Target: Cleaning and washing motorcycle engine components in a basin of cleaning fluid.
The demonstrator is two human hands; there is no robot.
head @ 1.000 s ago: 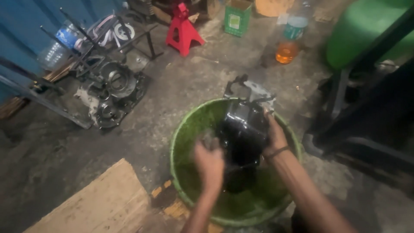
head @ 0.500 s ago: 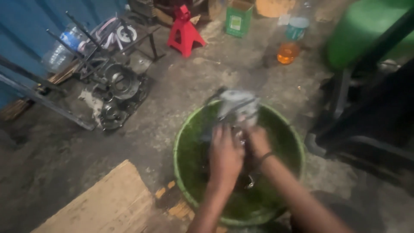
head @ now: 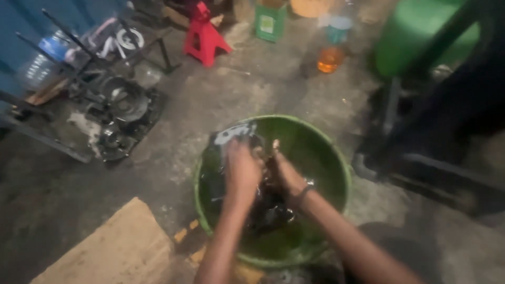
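Both hands grip 1 dark, oily engine part (head: 247, 173) inside the green basin (head: 336, 173): left hand (head: 243, 171) clasped over its top, right hand (head: 284, 176) closed on its side. Its long axis runs from the basin's far-left rim down toward the middle. A red jack stand (head: 206, 36) sits well beyond the basin.

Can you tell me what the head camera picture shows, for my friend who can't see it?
Both hands, the left hand and right hand, press on a dark greasy metal part inside a green basin on a dirty concrete floor. A red stand and engine parts lie beyond.
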